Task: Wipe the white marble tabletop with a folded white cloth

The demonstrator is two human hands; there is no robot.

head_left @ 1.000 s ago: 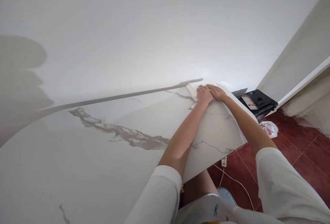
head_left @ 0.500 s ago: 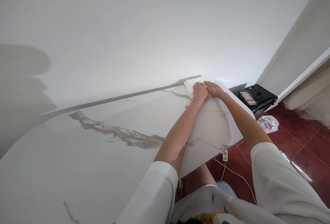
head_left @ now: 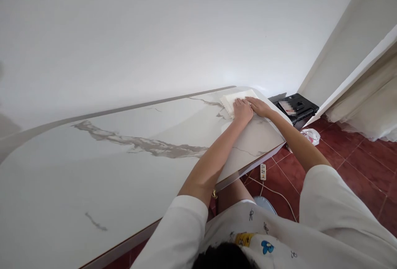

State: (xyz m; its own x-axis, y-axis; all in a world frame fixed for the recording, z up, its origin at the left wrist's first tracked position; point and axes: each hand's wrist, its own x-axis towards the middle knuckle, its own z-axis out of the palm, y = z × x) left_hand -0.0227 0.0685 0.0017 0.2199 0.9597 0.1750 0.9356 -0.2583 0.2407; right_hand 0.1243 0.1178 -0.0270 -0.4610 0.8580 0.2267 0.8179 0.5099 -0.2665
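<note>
Cloth (head_left: 238,96), white and folded, lies flat at the far right corner of the marble-veined bench (head_left: 124,165), near the wall. Left hand (head_left: 242,111) and right hand (head_left: 259,106) press on its near edge side by side, palms down, fingers spread flat, gripping nothing.

Hidden under left hand (head_left: 242,110) and right hand (head_left: 259,106): near part of white cloth (head_left: 236,96). Counter (head_left: 124,165) cut off at 9 o'clock (bottom too). Blurred: label on black box (head_left: 294,106), 3 o'clock of the hands.
</note>
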